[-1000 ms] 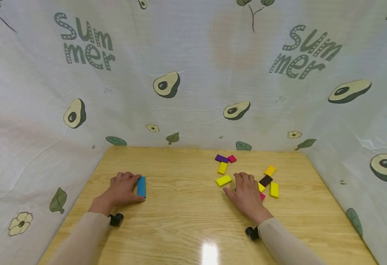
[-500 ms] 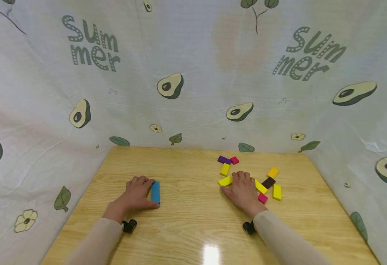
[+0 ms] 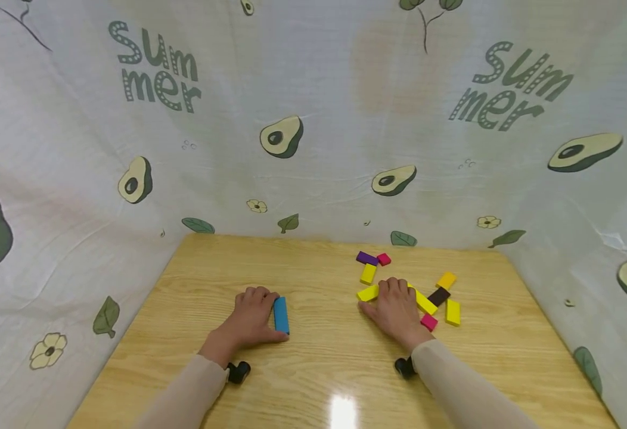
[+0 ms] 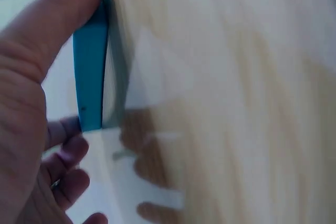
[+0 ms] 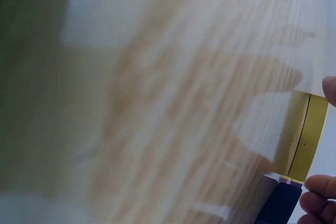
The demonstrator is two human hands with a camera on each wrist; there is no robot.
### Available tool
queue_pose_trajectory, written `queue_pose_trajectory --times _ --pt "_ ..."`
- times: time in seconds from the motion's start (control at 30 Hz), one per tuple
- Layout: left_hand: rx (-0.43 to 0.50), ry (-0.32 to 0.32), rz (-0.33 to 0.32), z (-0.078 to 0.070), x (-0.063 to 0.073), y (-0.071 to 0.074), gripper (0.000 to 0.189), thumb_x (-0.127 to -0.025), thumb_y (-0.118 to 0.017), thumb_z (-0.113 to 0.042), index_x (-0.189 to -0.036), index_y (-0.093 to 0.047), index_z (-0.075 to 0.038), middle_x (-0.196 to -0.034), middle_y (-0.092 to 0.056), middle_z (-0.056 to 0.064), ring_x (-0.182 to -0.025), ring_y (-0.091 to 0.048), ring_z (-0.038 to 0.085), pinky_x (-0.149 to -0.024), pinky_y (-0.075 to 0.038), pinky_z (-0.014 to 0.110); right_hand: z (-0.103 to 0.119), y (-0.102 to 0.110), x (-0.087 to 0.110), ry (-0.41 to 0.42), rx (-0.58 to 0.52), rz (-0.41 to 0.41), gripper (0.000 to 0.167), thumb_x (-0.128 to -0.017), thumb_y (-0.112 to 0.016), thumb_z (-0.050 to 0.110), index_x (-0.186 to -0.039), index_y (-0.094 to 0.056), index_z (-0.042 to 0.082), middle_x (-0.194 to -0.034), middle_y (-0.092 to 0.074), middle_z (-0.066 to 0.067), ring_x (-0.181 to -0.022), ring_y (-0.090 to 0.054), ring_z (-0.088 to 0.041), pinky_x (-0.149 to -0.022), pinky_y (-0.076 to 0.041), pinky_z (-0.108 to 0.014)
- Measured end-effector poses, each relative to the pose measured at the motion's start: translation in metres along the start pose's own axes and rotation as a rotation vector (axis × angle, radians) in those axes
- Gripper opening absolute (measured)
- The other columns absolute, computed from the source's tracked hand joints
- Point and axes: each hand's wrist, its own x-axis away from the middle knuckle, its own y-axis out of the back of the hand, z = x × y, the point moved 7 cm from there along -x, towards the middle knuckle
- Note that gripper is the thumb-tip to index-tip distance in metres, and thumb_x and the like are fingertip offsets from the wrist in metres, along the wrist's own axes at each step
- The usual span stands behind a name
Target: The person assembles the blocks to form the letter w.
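My left hand (image 3: 253,316) holds a blue rectangular block (image 3: 281,316) by its two ends, thumb at the near end, a finger at the far one. In the left wrist view the thumb overlaps one end of the blue block (image 4: 90,72). My right hand (image 3: 396,310) is over the pile, curled about a yellow block (image 3: 368,293) whose right part is hidden. The right wrist view has the thumb at one end of that yellow block (image 5: 308,137) and a fingertip at the other. A dark block (image 5: 281,203) lies beside it, under the hand.
Around the right hand lie another yellow block (image 3: 425,302), a pink block (image 3: 429,322), a black block (image 3: 439,297), an orange block (image 3: 446,280) and a yellow block (image 3: 453,312). Farther back are a purple block (image 3: 367,258), a small red block (image 3: 384,259) and a yellow block (image 3: 368,273).
My left hand has moved right across the table with the blue block. My right hand has shifted slightly left onto the yellow block, then stayed there. The head view has turned slightly left.
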Motion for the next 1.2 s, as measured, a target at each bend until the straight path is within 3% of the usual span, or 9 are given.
queue_pose_trajectory --times 0.33,0.57,0.87,1.2 --pt "-0.012 0.006 -0.001 -0.020 -0.003 -0.009 0.101 -0.078 -0.081 -0.074 -0.148 -0.055 -0.005 -0.136 -0.054 0.015 -0.126 -0.045 0.037 -0.110 -0.034 0.061 -0.002 -0.001 -0.001 -0.018 0.007 0.045 0.072 -0.094 -0.070 0.061 -0.116 -0.063 -0.007 -0.116 -0.058 -0.024 -0.108 -0.047 -0.042 -0.088 -0.041 -0.056" --pt "0.006 0.029 -0.006 -0.016 0.003 -0.006 0.098 -0.078 -0.082 -0.072 -0.148 -0.055 -0.008 -0.138 -0.053 0.013 -0.131 -0.044 0.038 -0.112 -0.033 0.061 0.000 -0.002 -0.003 -0.022 -0.001 0.064 0.068 -0.094 -0.070 0.057 -0.116 -0.064 -0.007 -0.115 -0.059 -0.024 -0.108 -0.048 -0.042 -0.088 -0.041 -0.057" --pt "0.001 -0.037 -0.008 -0.022 0.001 -0.009 0.094 -0.079 -0.082 -0.070 -0.144 -0.057 -0.007 -0.134 -0.054 0.012 -0.125 -0.045 0.034 -0.110 -0.034 0.060 0.000 -0.002 -0.003 -0.029 0.002 0.053 0.067 -0.094 -0.070 0.056 -0.116 -0.064 -0.007 -0.114 -0.059 -0.024 -0.105 -0.047 -0.041 -0.087 -0.040 -0.055" --pt "-0.038 -0.035 -0.024 -0.026 0.001 -0.013 0.096 -0.079 -0.080 -0.073 -0.144 -0.056 -0.007 -0.134 -0.054 0.012 -0.124 -0.046 0.033 -0.109 -0.035 0.058 0.000 -0.002 -0.004 -0.023 -0.022 0.039 0.063 -0.091 -0.071 0.050 -0.115 -0.064 -0.007 -0.115 -0.059 -0.024 -0.106 -0.047 -0.041 -0.087 -0.040 -0.056"
